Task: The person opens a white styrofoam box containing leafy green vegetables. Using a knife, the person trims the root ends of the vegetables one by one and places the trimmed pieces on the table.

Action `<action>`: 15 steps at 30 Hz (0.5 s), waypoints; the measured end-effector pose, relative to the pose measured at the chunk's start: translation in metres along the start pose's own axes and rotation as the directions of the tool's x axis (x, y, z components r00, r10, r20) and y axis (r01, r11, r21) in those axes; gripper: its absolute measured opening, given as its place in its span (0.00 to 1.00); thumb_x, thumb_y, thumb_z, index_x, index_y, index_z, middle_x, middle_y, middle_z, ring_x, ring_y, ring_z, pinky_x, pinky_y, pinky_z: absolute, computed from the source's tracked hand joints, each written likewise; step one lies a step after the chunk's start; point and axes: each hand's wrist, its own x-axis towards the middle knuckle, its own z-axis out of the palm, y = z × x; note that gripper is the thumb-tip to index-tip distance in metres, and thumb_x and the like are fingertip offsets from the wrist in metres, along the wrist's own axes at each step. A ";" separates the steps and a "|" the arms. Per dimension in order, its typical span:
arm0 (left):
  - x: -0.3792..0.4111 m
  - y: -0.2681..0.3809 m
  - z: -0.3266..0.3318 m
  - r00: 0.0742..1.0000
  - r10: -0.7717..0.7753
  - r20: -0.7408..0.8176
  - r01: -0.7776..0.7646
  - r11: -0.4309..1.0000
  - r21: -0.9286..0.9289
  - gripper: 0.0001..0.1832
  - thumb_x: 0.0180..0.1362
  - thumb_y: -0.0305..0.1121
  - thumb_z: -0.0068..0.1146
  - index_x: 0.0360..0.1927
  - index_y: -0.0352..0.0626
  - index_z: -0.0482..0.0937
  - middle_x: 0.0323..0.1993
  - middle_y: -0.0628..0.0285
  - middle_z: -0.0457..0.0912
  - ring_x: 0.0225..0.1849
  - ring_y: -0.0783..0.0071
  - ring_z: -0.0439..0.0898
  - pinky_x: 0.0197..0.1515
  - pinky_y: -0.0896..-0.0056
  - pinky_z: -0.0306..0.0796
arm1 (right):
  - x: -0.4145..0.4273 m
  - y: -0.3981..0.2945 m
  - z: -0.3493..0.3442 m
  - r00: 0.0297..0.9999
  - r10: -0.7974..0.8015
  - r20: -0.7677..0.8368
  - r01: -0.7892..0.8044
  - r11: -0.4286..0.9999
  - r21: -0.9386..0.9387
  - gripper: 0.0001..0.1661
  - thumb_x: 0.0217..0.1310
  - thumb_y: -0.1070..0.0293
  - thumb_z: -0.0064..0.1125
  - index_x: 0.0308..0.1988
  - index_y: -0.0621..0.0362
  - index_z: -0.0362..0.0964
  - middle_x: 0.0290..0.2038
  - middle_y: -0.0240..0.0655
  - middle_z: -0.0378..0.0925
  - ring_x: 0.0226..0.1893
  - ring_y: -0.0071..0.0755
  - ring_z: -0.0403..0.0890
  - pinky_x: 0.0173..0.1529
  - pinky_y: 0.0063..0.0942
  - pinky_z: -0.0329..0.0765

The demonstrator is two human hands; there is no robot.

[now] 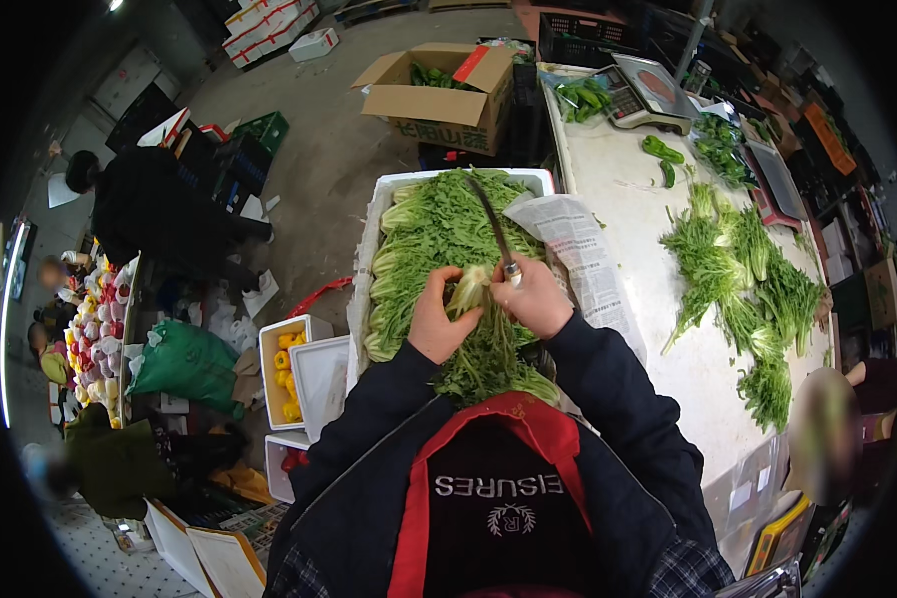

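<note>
My left hand holds a head of frilly leafy greens by its pale base, with the cut end turned up. In my right hand is the handle of a curved knife, its dark blade pointing away from me. The fingers of that hand also touch the greens near the base. Both hands are above a white foam box packed with the same leafy greens. A sheet of newspaper hangs over the box's right side.
More greens lie on the white table to the right, beyond which stand weighing scales. Ahead is an open cardboard box of green peppers. Yellow peppers fill a foam box at left. Other people are at both sides.
</note>
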 end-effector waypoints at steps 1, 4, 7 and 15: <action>0.001 0.002 -0.002 0.999 -0.034 0.035 0.035 0.999 -0.012 0.29 0.50 0.27 0.65 0.57 0.37 0.70 0.48 0.53 0.78 0.48 0.63 0.80 0.54 0.66 0.72 | 0.000 0.001 0.000 0.986 -0.161 -0.041 0.150 0.970 -0.192 0.09 0.52 0.74 0.60 0.35 0.63 0.69 0.22 0.39 0.73 0.23 0.40 0.79 0.28 0.38 0.73; 0.005 0.005 -0.012 0.988 -0.104 0.111 0.111 0.992 -0.054 0.28 0.50 0.26 0.64 0.57 0.37 0.71 0.49 0.54 0.79 0.51 0.67 0.79 0.56 0.68 0.71 | -0.003 -0.008 0.000 0.906 -0.422 -0.027 0.329 0.744 -0.582 0.13 0.50 0.74 0.63 0.37 0.62 0.69 0.31 0.49 0.76 0.32 0.61 0.77 0.35 0.46 0.75; 0.011 -0.006 -0.027 0.983 -0.107 0.148 0.132 0.975 -0.176 0.28 0.50 0.27 0.63 0.57 0.35 0.73 0.50 0.54 0.81 0.51 0.69 0.80 0.56 0.69 0.72 | 0.009 0.003 -0.012 0.864 -0.494 -0.095 0.263 0.606 -0.751 0.13 0.51 0.73 0.64 0.37 0.62 0.69 0.32 0.48 0.76 0.32 0.59 0.78 0.34 0.48 0.74; 0.014 -0.020 -0.076 0.949 -0.293 0.118 0.303 0.744 -0.596 0.32 0.53 0.23 0.61 0.63 0.32 0.69 0.56 0.58 0.77 0.56 0.71 0.77 0.60 0.70 0.69 | 0.025 0.043 -0.054 0.950 -0.275 -0.147 0.145 0.808 -0.571 0.14 0.56 0.72 0.62 0.43 0.63 0.76 0.37 0.51 0.81 0.35 0.63 0.81 0.41 0.46 0.77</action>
